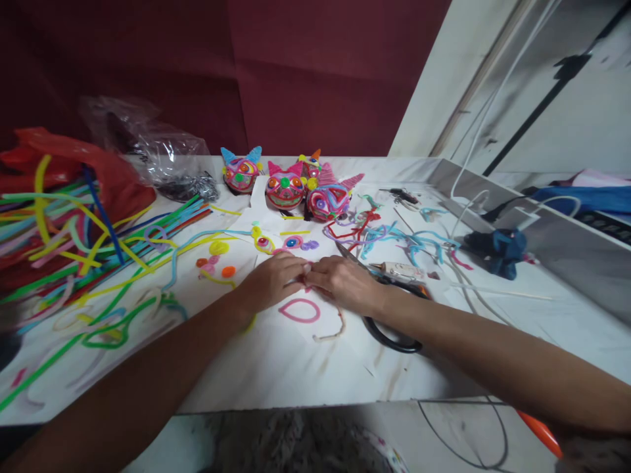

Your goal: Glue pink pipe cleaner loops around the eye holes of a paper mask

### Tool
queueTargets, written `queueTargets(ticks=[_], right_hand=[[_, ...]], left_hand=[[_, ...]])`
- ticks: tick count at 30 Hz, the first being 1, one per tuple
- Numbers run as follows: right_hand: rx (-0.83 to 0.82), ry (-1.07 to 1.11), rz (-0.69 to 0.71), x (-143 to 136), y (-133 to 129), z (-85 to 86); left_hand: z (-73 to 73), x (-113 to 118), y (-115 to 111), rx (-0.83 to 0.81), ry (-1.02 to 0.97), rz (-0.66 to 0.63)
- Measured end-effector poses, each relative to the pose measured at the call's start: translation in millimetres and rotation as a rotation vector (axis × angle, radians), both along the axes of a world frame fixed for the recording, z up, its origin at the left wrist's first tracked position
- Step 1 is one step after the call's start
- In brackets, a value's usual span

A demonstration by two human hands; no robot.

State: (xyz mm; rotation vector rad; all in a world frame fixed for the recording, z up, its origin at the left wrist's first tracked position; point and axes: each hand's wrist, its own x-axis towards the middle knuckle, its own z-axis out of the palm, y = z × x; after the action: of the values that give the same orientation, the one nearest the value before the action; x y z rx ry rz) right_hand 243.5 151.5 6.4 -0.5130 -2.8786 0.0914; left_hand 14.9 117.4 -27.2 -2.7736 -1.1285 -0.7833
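My left hand (270,278) and my right hand (347,282) meet fingertip to fingertip low over the table, fingers closed in a pinch. A bit of pink pipe cleaner (308,287) shows between them, mostly hidden by the fingers. Just below lies a pink pipe-cleaner loop (300,311), shaped like a teardrop. Beyond my fingers are two eye shapes of coiled pipe cleaner, one yellow with a red centre (263,244) and one pink with a blue centre (292,243). Black-handled scissors (389,341) lie partly under my right wrist.
Several decorated animal heads (284,187) stand at the back. Left are bundled pipe cleaners (98,230), a red bag (118,180) and a clear plastic bag (167,148). Blue pipe-cleaner scraps (419,243), a glue gun (401,270) and a white cable (478,141) are right.
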Motion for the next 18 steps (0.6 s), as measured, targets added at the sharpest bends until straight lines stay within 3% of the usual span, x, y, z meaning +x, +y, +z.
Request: queueTargets(ticks=[7, 18], right_hand=[[-0.054, 0.07, -0.079, 2.5, 1.8, -3.1], [-0.18, 0.15, -0.156, 2.1, 2.7, -2.6]], left_hand=[[0.8, 3.6, -3.1, 0.081, -0.081, -0.074], [0.5, 3.8, -8.3, 0.084, 0.014, -0.103]])
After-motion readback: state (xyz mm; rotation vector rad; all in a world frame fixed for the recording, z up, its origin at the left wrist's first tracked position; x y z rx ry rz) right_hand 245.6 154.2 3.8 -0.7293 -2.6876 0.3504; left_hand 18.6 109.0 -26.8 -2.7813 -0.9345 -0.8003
